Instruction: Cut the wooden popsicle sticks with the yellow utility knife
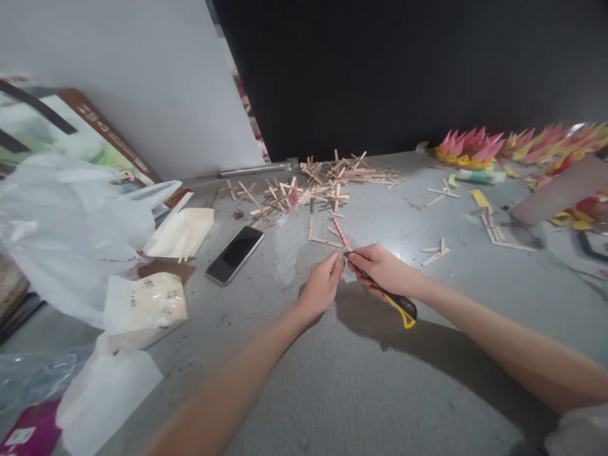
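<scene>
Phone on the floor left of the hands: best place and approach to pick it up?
Take the phone across its two long edges near the middle, coming from above. It lies flat and screen-up on the grey floor, so only the thin sides offer a hold. The long edges look free; the white packets sit just off its far-left side.

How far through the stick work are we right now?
Done: a pile of glued stick crosses by the wall. In hand: the right hand holds a yellow utility knife at a pink stick that the left hand pinches. Left: loose sticks lie unjoined to the right.
</scene>
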`<action>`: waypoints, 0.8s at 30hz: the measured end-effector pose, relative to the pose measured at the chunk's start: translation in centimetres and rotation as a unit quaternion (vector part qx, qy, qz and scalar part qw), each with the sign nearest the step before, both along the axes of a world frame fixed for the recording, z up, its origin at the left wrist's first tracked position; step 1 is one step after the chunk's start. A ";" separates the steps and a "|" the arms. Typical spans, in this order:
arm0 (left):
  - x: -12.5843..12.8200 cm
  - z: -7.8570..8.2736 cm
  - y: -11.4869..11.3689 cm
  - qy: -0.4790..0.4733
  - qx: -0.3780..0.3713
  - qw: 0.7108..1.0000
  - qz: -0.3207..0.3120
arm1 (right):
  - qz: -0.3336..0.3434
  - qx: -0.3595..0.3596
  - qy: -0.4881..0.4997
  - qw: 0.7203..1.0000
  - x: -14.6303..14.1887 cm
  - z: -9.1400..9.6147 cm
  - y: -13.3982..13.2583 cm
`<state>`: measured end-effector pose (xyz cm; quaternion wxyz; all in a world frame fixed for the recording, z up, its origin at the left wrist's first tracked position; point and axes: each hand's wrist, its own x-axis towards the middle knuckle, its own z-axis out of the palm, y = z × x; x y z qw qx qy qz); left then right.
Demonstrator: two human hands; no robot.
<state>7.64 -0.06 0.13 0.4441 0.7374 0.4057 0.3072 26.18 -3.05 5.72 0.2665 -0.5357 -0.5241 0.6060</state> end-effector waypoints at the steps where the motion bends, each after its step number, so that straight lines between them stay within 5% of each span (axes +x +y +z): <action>1: 0.0 0.0 0.0 -0.001 -0.003 1.000 -0.002 | 0.009 -0.008 0.004 1.000 0.3 0.2 0.1; 24: 0.3 0.0 -0.1 -0.031 -0.062 0.997 0.021 | -0.028 -0.010 0.085 0.996 -1.0 -1.3 0.0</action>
